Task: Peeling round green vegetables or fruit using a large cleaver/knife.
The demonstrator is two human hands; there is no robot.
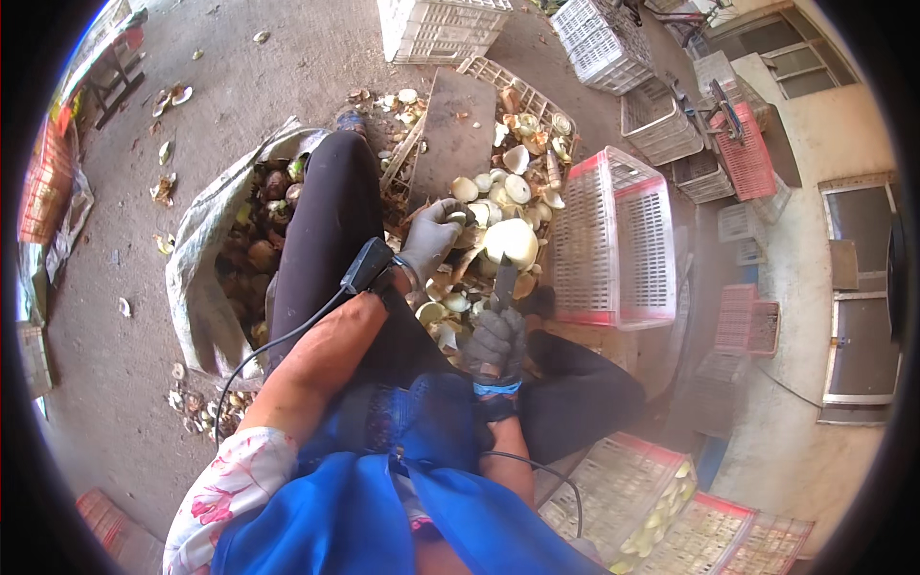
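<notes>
My left hand (430,233), in a grey glove, is curled above a heap of onion trimmings; something small and pale shows at its fingers, but its grip is unclear. My right hand (496,341), also gloved, is closed round the handle of a knife (505,282). The dark blade points away from me, its tip against the near side of a peeled white onion (510,242); whether it is stuck in cannot be told. Cut onion ends and skins (517,190) fill a low crate around a board (456,136).
An open woven sack (198,280) of unpeeled onions lies left of my leg. An upright pink-and-white plastic crate (586,244) stands at the right. More crates (442,29) are stacked beyond, and filled ones (625,489) sit at lower right. A cable runs along my left arm.
</notes>
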